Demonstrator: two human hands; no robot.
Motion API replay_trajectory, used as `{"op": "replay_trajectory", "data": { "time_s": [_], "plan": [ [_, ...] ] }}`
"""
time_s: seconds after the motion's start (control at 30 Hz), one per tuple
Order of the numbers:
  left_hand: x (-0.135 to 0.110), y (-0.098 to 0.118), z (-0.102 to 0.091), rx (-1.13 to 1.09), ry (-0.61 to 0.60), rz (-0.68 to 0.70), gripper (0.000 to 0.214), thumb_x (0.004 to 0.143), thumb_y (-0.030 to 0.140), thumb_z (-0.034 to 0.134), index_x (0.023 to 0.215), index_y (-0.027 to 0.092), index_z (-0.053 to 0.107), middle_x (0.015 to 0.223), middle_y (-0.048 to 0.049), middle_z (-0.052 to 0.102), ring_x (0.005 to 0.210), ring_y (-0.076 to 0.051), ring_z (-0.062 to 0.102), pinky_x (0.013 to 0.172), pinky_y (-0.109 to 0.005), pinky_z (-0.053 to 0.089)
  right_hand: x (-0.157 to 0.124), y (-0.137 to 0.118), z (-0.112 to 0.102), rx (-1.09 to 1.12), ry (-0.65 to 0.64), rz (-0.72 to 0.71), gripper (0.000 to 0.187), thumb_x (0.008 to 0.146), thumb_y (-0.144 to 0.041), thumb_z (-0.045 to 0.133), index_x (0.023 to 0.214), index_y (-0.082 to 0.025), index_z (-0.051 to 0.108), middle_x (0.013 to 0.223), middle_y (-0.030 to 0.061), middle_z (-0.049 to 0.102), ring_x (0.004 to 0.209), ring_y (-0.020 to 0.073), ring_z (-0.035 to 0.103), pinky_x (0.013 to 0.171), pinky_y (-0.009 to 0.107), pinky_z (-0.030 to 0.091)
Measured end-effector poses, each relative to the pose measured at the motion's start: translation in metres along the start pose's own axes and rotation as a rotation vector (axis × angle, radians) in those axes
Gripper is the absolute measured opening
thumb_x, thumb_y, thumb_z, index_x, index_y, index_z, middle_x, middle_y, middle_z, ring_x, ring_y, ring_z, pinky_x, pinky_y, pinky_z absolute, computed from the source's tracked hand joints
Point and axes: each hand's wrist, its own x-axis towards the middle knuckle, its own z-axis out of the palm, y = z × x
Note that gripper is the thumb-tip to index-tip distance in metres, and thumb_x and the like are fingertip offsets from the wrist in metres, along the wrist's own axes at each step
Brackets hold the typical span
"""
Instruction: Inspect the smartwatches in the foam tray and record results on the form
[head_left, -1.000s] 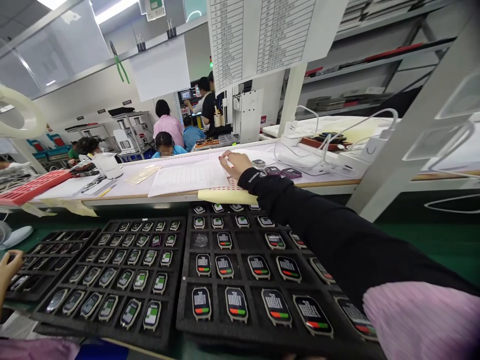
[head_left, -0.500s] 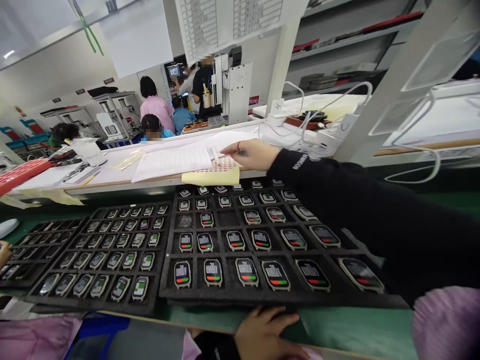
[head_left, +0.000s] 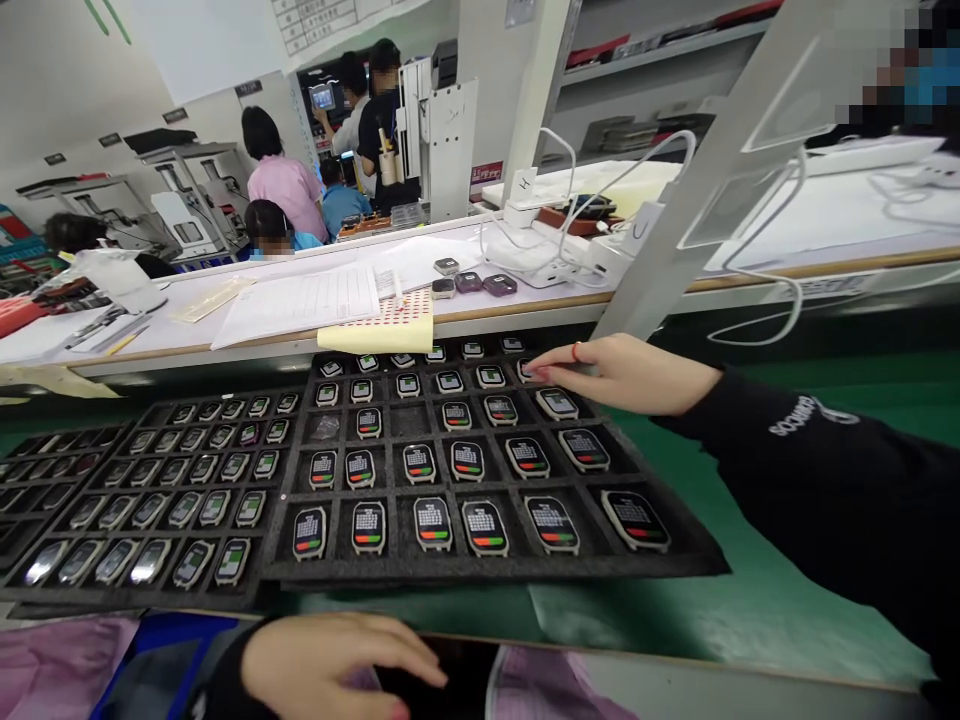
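Note:
My right hand reaches over the far right of the larger black foam tray. Its fingers are drawn together, the tips at a smartwatch in an outer compartment and partly covering it. Whether they grip that watch or some small thing is hidden. Other smartwatches lie face up in the tray, many showing a grid with a red and green bar. One compartment holds no watch. Low in the view, my left hand is over my lap, short of the bench edge, fingers apart and holding nothing.
On the raised shelf lie a yellow-backed sheet of red marks, printed papers and several loose watches. White cables trail beside a slanted post. A second watch tray stands left. People work beyond.
My right hand has moved from the sheet of red marks on the shelf, right and down to the tray. My left hand has shifted left. The whole view has shifted, uncovering the shelf watches.

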Motion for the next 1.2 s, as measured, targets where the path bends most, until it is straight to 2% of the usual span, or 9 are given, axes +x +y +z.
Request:
{"op": "replay_trajectory", "data": {
  "time_s": [0.1,0.17,0.23,0.33,0.47,0.63,0.77,1.0,1.2],
  "plan": [
    [-0.03,0.037,-0.042,0.04,-0.051,-0.044,0.038,0.093,0.029,0.056,0.13,0.023,0.063,0.128,-0.009,0.067,0.119,-0.021,0.063,0.105,-0.03,0.048,0.005,0.03,0.011,-0.059,-0.034,0.221,0.033,0.094,-0.03,0.05,0.112,-0.018,0.075,0.092,0.0048,0.076,0.081,0.0243,0.071,0.076,0.03,0.055],
    [-0.04,0.043,-0.075,0.136,0.133,-0.221,0.034,0.097,0.036,0.048,0.124,0.027,0.066,0.126,-0.0049,0.068,0.117,-0.019,0.063,0.103,-0.029,0.048,0.014,0.042,0.02,-0.094,-0.048,0.344,0.035,0.095,-0.03,0.048,0.113,-0.017,0.075,0.088,0.0056,0.076,0.083,0.0254,0.071,0.078,0.031,0.055],
    [-0.04,0.031,-0.11,0.235,0.455,-0.38,0.039,0.097,0.045,0.043,0.121,0.027,0.067,0.128,-0.0032,0.067,0.12,-0.02,0.061,0.11,-0.033,0.043,0.026,0.048,0.028,-0.133,-0.049,0.441,0.037,0.097,-0.03,0.045,0.114,-0.016,0.075,0.084,0.0076,0.075,0.087,0.0274,0.071,0.08,0.032,0.054],
    [-0.027,-0.008,-0.158,0.317,0.848,-0.447,0.053,0.091,0.054,0.043,0.121,0.017,0.065,0.123,-0.0102,0.069,0.113,-0.024,0.064,0.107,-0.039,0.046,0.045,0.051,0.037,-0.197,-0.039,0.513,0.037,0.098,-0.028,0.043,0.114,-0.013,0.074,0.1,0.013,0.074,0.1,0.0312,0.068,0.087,0.034,0.052],
    [-0.003,-0.049,-0.199,0.469,0.986,-0.621,0.058,0.089,0.044,0.032,0.123,0.007,0.061,0.11,-0.0159,0.072,0.096,-0.024,0.068,0.092,-0.038,0.054,0.06,0.052,0.044,-0.197,-0.058,0.513,0.035,0.098,-0.023,0.044,0.115,-0.012,0.072,0.122,0.0162,0.066,0.111,0.0313,0.063,0.093,0.036,0.049],
    [0.019,-0.056,-0.211,0.596,0.985,-0.624,0.049,0.09,0.039,0.035,0.116,0.012,0.066,0.109,-0.0141,0.073,0.11,-0.029,0.064,0.105,-0.041,0.044,0.058,0.057,0.042,-0.131,-0.065,0.492,0.03,0.1,-0.024,0.043,0.113,-0.014,0.068,0.105,0.011,0.07,0.083,0.0198,0.069,0.078,0.024,0.052],
    [0.031,-0.053,-0.214,0.633,0.945,-0.6,0.038,0.089,0.034,0.041,0.102,0.014,0.07,0.115,-0.0148,0.071,0.117,-0.031,0.059,0.112,-0.04,0.033,0.048,0.059,0.04,0.113,-0.051,0.493,0.027,0.102,-0.029,0.043,0.111,-0.013,0.062,0.077,0.004,0.066,0.053,0.014,0.058,0.054,0.021,0.047],
    [0.032,-0.055,-0.224,0.423,0.889,-0.587,0.056,0.073,0.051,0.068,0.111,0.011,0.067,0.076,-0.0051,0.068,0.072,-0.021,0.061,0.071,-0.029,0.045,0.042,0.057,0.043,0.36,0.051,0.516,0.031,0.092,-0.044,0.06,0.092,-0.014,0.069,0.06,0.0001,0.062,0.051,0.0156,0.056,0.056,0.024,0.048],
    [0.032,-0.051,-0.22,0.186,0.795,-0.474,0.082,0.06,0.047,0.083,0.128,0.008,0.056,0.056,0.0066,0.05,0.052,-0.011,0.045,0.056,-0.026,0.039,0.046,0.046,0.035,0.787,0.146,0.628,0.022,0.096,-0.033,0.053,0.083,-0.017,0.056,0.07,0.0107,0.068,0.064,0.0215,0.069,0.048,0.023,0.047]
  ]
}}
